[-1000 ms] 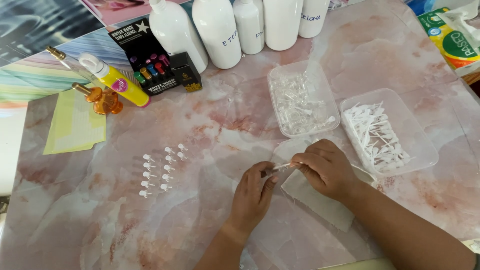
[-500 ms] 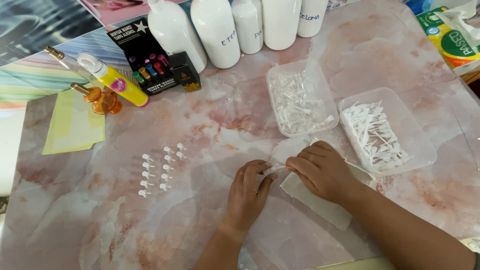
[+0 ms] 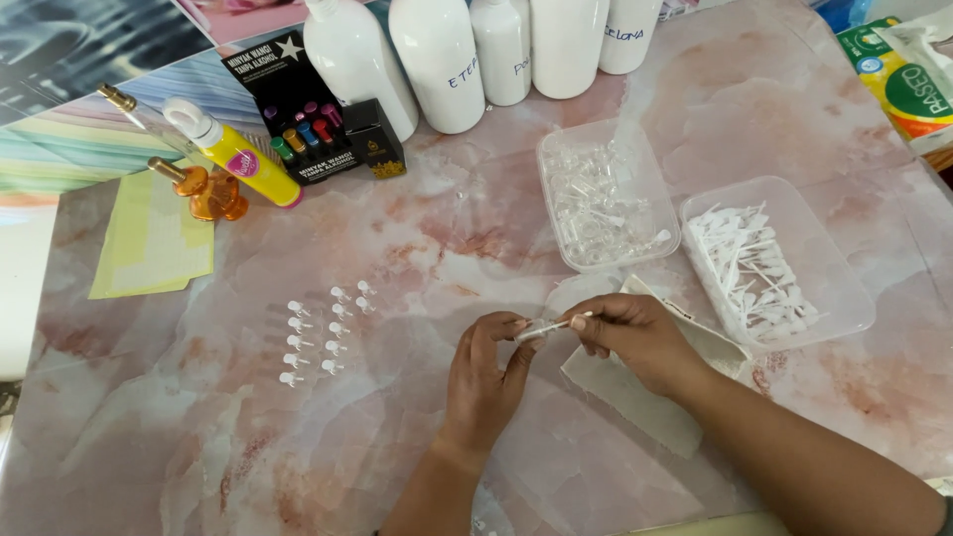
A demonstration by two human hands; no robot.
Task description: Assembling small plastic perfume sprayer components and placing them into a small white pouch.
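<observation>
Left hand: fingertips pinched on a small clear vial, held above the marble tabletop.
Right hand: thumb and forefinger closed narrowly on a thin white applicator stick, tip meeting the vial at the pinch point between both hands.
Directly beneath the right hand: pale folded cloth, lying flat.
Left of the grip, well apart: about 12 finished small vials with white caps, set in short rows.
Beyond the grip: clear plastic tray of empty vials.
Right of the grip, beside the right wrist: second clear tray of white applicator sticks.
Far beyond, along the back edge: 5 white bottles, black box, yellow tube, amber bottle, yellow paper sheet.
</observation>
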